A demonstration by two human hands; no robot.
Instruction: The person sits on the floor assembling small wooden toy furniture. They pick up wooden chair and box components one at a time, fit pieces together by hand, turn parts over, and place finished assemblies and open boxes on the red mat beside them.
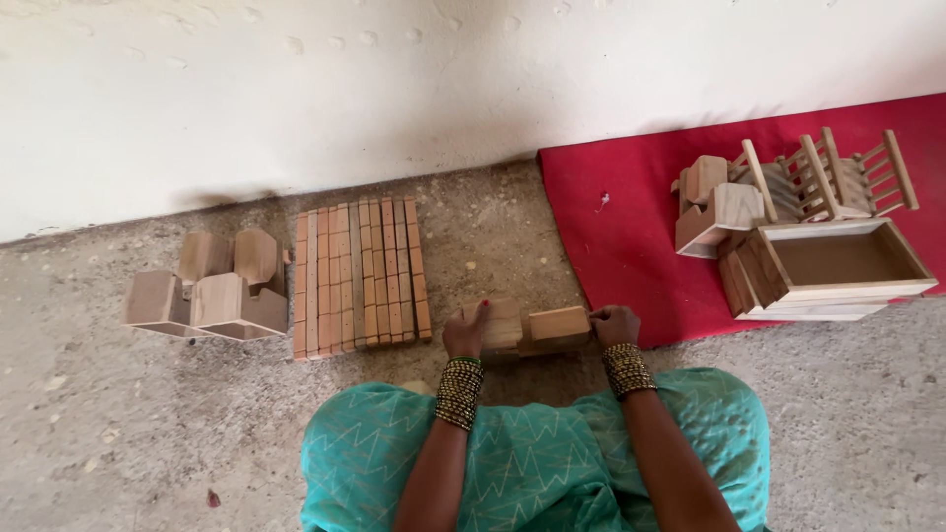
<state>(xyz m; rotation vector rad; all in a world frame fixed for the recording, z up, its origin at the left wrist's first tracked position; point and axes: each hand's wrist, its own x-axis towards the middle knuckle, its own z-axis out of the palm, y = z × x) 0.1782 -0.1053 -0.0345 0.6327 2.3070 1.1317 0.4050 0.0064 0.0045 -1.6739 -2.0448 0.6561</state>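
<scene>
Both grips, left hand (pixel 465 330) and right hand (pixel 615 323), clamp my wooden block assembly (pixel 532 329) by its ends; seems light, stiff, likely loose-jointed.

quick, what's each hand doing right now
Left hand: closed on the left end of the wooden block piece on the floor.
Right hand: closed on its right end.

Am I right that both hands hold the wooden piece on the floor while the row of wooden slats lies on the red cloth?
Not quite. The head view shows the slats on the bare floor, left of the red cloth. Both hands, left and right, do hold the wooden piece.
</scene>
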